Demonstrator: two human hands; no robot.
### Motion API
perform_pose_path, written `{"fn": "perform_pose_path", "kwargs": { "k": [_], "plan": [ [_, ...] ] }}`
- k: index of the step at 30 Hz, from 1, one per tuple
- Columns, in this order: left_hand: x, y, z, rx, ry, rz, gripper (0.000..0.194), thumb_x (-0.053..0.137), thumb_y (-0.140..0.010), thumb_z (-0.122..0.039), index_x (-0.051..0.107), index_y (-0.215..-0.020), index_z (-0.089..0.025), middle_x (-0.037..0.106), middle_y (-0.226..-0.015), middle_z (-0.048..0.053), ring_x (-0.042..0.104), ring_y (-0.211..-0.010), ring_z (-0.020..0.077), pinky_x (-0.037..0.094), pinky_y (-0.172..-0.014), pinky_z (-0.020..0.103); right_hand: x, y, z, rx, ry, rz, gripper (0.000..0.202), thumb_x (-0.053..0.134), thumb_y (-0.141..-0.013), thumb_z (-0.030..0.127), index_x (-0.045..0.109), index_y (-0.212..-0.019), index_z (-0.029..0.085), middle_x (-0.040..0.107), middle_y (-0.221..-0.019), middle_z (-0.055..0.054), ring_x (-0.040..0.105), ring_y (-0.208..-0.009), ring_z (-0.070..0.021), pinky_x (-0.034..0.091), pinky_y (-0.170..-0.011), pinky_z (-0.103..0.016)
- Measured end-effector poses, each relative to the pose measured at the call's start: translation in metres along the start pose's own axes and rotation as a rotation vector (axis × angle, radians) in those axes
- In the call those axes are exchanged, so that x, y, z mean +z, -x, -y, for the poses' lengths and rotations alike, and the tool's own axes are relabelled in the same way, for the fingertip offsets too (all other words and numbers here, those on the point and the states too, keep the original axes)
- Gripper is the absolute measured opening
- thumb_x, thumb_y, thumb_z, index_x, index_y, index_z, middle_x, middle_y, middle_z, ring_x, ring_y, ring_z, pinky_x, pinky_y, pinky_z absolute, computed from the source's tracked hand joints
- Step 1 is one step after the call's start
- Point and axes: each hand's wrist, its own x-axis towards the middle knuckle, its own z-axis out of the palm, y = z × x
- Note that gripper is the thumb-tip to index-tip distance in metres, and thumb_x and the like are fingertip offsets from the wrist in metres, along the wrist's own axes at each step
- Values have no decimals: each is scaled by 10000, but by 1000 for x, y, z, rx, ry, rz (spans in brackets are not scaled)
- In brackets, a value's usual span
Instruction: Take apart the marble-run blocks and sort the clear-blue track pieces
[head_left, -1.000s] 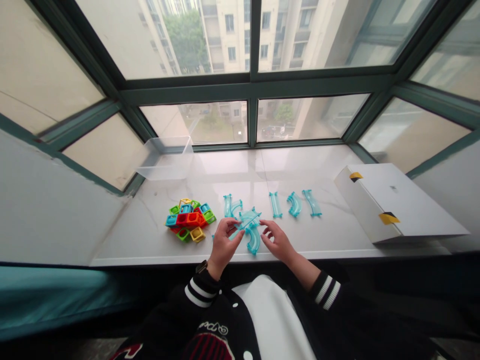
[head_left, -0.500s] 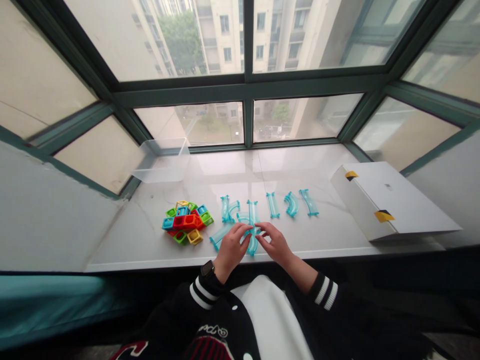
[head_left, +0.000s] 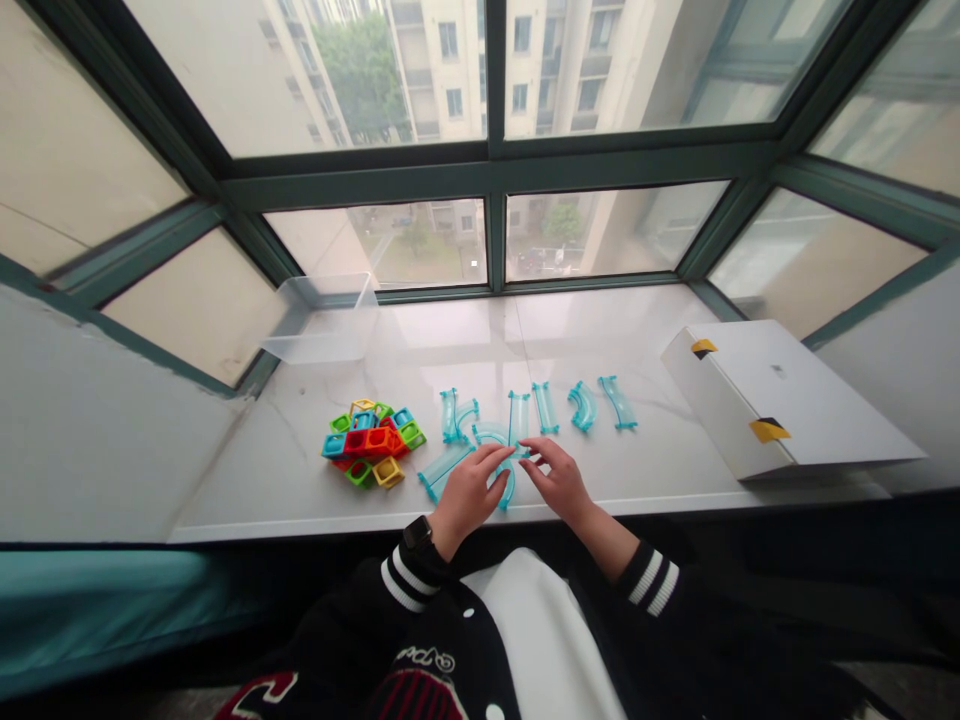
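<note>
A straight translucent blue track piece (head_left: 519,415) points away from me, its near end between my fingertips. My left hand (head_left: 472,490) has its fingertips at the left side of that end. From the right, my right hand (head_left: 556,483) pinches the same end with thumb and forefinger. Below them lies a curved blue track piece (head_left: 508,487), partly covered by my left hand. Another curved track piece (head_left: 491,432) shows just beyond my left fingers. A straight track piece (head_left: 444,472) lies left of my left hand.
Left of my hands is a pile of coloured plastic blocks (head_left: 371,445). More blue track pieces, one S-shaped (head_left: 617,403), lie beyond my hands. A clear plastic bin (head_left: 322,320) stands back left, and a white box (head_left: 795,400) on the right. Windows enclose the white sill (head_left: 637,340).
The straight track piece has shifted right, beside another straight piece. Both my hands have moved slightly right with it. The other pieces and the block pile stay in place.
</note>
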Motion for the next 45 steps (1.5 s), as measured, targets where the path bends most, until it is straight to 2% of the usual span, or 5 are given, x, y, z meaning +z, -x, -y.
{"fn": "perform_pose_path", "kwargs": {
  "k": [5,10,17,30,45],
  "plan": [
    [10,-10,1,12,63,57,510,575,-1011,-222,543,-1513,-304,600,-1469,98,641,-1292,250,566,-1102,442,-15,-9,-6,-13,60,-38,293,641,-1007,355,702,-1277,261,740,-1158,-83,706,-927,-213,635,-763,-353],
    [31,-25,7,-48,182,99,559,597,-990,-240,510,-1538,-305,573,-1444,108,709,-1077,199,649,-918,377,-29,-16,-15,-5,154,-48,304,628,-1002,324,713,-1285,255,745,-1099,-82,694,-877,-211,625,-750,-349],
    [61,-54,18,-175,379,157,574,613,-957,-248,530,-1524,-279,552,-1480,126,727,-1009,170,653,-785,301,-45,-29,-37,65,328,-59,310,595,-983,278,738,-1251,218,765,-1072,-83,675,-741,-189,598,-806,-371],
    [96,-84,30,-322,467,200,609,676,-924,-237,545,-1517,-186,505,-1570,192,724,-1039,203,621,-999,439,-46,-46,-70,190,481,-89,321,600,-946,217,788,-1204,256,810,-1168,-73,771,-987,-255,600,-949,-406],
    [105,-86,31,-394,387,217,662,703,-880,-197,545,-1523,-197,489,-1607,177,706,-1134,242,592,-1063,444,-37,-45,-83,296,637,-22,314,625,-972,222,779,-1240,275,805,-1203,-70,777,-1067,-293,609,-940,-405]
  ]
}}
